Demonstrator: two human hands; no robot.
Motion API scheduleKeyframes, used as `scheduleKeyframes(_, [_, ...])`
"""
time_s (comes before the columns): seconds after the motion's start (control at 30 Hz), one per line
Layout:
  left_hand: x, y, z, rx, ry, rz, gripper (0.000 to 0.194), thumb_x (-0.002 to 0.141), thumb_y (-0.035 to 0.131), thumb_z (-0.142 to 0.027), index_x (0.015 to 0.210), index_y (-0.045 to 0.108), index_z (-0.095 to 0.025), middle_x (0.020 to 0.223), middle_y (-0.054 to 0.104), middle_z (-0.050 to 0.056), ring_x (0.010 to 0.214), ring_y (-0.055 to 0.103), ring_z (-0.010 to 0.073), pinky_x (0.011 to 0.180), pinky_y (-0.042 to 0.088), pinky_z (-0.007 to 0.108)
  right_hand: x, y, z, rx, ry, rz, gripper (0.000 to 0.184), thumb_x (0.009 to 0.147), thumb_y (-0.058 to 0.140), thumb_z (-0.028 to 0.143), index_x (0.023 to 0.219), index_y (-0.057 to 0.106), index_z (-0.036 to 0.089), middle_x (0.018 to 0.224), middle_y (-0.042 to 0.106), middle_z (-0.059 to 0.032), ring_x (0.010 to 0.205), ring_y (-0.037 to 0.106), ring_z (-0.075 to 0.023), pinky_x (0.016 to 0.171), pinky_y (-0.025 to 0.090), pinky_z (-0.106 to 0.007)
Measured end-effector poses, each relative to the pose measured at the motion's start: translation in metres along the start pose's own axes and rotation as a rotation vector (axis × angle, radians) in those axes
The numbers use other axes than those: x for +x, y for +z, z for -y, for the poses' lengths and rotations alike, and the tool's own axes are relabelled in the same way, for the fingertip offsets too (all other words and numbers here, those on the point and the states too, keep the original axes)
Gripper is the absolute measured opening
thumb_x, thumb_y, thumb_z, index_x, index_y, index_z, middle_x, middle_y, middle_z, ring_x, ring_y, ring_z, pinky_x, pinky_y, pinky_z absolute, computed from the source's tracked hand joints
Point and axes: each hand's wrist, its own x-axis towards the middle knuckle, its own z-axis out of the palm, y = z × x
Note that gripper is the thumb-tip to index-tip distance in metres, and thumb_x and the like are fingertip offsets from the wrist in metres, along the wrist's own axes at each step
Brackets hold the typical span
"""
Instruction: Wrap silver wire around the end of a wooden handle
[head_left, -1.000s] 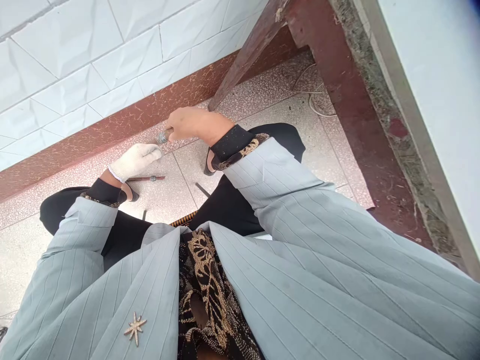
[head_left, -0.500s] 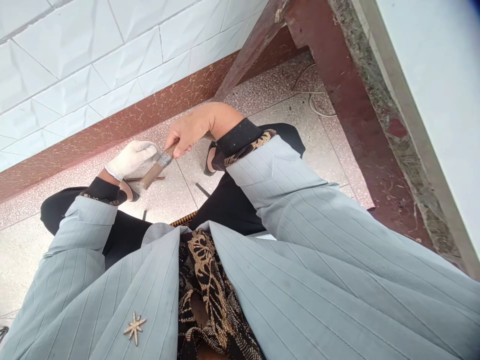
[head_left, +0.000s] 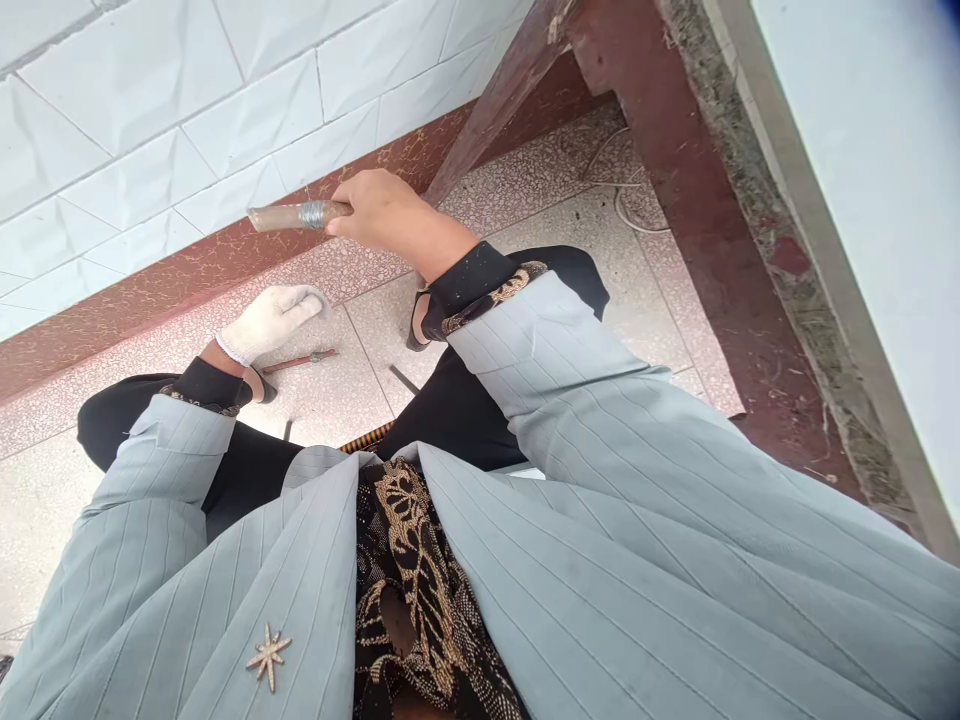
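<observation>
My right hand [head_left: 379, 208], bare, is closed around one end of a brown tube-like tool [head_left: 281, 217] bound with coils of grey wire. The tool is raised in front of the wall, its blunt free end pointing left. Lower and to the left, my left hand [head_left: 271, 318] wears a white knitted glove, with thumb and fingers pinched together. A thin greyish edge shows at its fingertips; what it belongs to is unclear. Just below the glove, a thin reddish rod [head_left: 296, 361] with a small wire-wrapped part lies on the floor.
The speckled tile floor [head_left: 352, 385] meets a white tiled wall [head_left: 255, 110] with a brown skirting. A slanted brown post [head_left: 495, 105] and a reddish-brown frame [head_left: 697, 220] stand at the right. A pale cable [head_left: 626, 215] lies in the corner, and a dark strip [head_left: 403, 378] between my legs.
My right hand first tilted the wire-bound tool down to the right of the glove, then swung it up toward the wall. My gloved left hand stays in nearly the same place.
</observation>
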Motion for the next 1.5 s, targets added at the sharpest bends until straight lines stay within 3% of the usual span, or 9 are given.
scheduleKeyframes(0.17, [-0.002, 0.002, -0.003, 0.059, -0.006, 0.066, 0.041, 0.120, 0.058, -0.049, 0.109, 0.086, -0.022, 0.107, 0.089, 0.008, 0.106, 0.084, 0.0283, 0.108, 0.069, 0.043, -0.015, 0.001, 0.020, -0.313, -0.005, 0.110, 0.036, 0.124, 0.075, 0.024, 0.153, 0.089, 0.008, 0.164, 0.085, -0.0270, 0.164, 0.077, -0.0411, 0.133, 0.063, -0.045])
scheduleKeyframes(0.3, [-0.003, 0.002, -0.003, 0.072, -0.001, 0.071, 0.042, 0.119, 0.058, -0.052, 0.111, 0.087, -0.022, 0.108, 0.089, 0.008, 0.108, 0.084, 0.0290, 0.109, 0.068, 0.043, -0.021, 0.001, 0.031, -0.420, -0.026, 0.244, 0.035, 0.125, 0.075, 0.018, 0.154, 0.089, 0.002, 0.166, 0.082, -0.0324, 0.165, 0.078, -0.0446, 0.137, 0.063, -0.052])
scheduleKeyframes(0.5, [-0.001, -0.011, 0.012, -0.013, 0.004, -0.011, 0.038, 0.118, 0.065, -0.049, 0.101, 0.085, -0.022, 0.090, 0.078, 0.004, 0.089, 0.076, 0.0235, 0.091, 0.065, 0.037, -0.019, 0.004, 0.026, -0.409, -0.024, 0.549, 0.009, 0.114, 0.091, 0.010, 0.120, 0.095, 0.005, 0.112, 0.091, -0.0095, 0.126, 0.087, -0.0242, 0.115, 0.060, -0.030])
scheduleKeyframes(0.67, [0.003, -0.014, 0.028, -0.255, -0.008, -0.141, 0.045, 0.119, 0.074, -0.060, 0.096, 0.080, -0.023, 0.080, 0.070, 0.003, 0.071, 0.059, 0.0181, 0.068, 0.051, 0.034, -0.013, -0.015, 0.002, 0.085, -0.213, 0.850, 0.007, 0.119, 0.086, 0.009, 0.119, 0.092, 0.005, 0.084, 0.068, 0.0057, 0.084, 0.062, -0.0076, 0.094, 0.046, -0.022])
scheduleKeyframes(0.8, [0.004, -0.005, 0.025, -0.406, 0.081, -0.187, 0.063, 0.120, 0.069, -0.083, 0.092, 0.075, -0.026, 0.071, 0.064, 0.003, 0.066, 0.053, 0.0195, 0.066, 0.052, 0.037, -0.012, -0.028, -0.014, 0.550, -0.422, 0.558, 0.026, 0.122, 0.087, 0.031, 0.104, 0.074, 0.016, 0.091, 0.067, 0.0011, 0.085, 0.058, -0.0120, 0.089, 0.052, -0.025])
scheduleKeyframes(0.93, [0.003, 0.002, 0.015, -0.286, 0.007, -0.115, 0.055, 0.124, 0.066, -0.070, 0.093, 0.076, -0.025, 0.071, 0.061, 0.002, 0.068, 0.058, 0.0203, 0.069, 0.054, 0.035, -0.012, -0.025, -0.009, 0.602, -0.223, 0.217, 0.047, 0.116, 0.089, 0.071, 0.123, 0.078, 0.026, 0.110, 0.081, -0.0102, 0.112, 0.075, -0.0247, 0.091, 0.059, -0.033])
scheduleKeyframes(1.13, [0.002, 0.001, 0.002, -0.039, 0.017, -0.046, 0.031, 0.114, 0.067, -0.043, 0.090, 0.073, -0.025, 0.088, 0.075, 0.002, 0.088, 0.071, 0.0219, 0.088, 0.060, 0.034, -0.009, -0.009, 0.010, 0.107, -0.024, 0.015, 0.025, 0.123, 0.075, 0.035, 0.124, 0.089, 0.015, 0.120, 0.090, -0.0126, 0.122, 0.081, -0.0203, 0.102, 0.056, -0.028])
scheduleKeyframes(1.3, [0.000, -0.002, -0.004, 0.040, 0.029, 0.028, 0.031, 0.111, 0.067, -0.044, 0.088, 0.073, -0.025, 0.083, 0.073, 0.002, 0.086, 0.071, 0.0243, 0.087, 0.059, 0.036, -0.015, -0.002, 0.019, -0.231, -0.062, 0.164, 0.012, 0.115, 0.084, 0.021, 0.105, 0.083, 0.014, 0.117, 0.087, -0.0163, 0.143, 0.081, -0.0306, 0.114, 0.059, -0.032])
scheduleKeyframes(1.5, [-0.002, -0.012, 0.004, 0.044, 0.008, -0.015, 0.029, 0.108, 0.069, -0.043, 0.085, 0.072, -0.026, 0.077, 0.065, 0.000, 0.079, 0.065, 0.0226, 0.083, 0.055, 0.035, -0.016, 0.004, 0.020, -0.324, -0.107, 0.402, 0.028, 0.105, 0.091, 0.006, 0.084, 0.075, 0.013, 0.071, 0.057, -0.0011, 0.107, 0.075, -0.0231, 0.103, 0.055, -0.032])
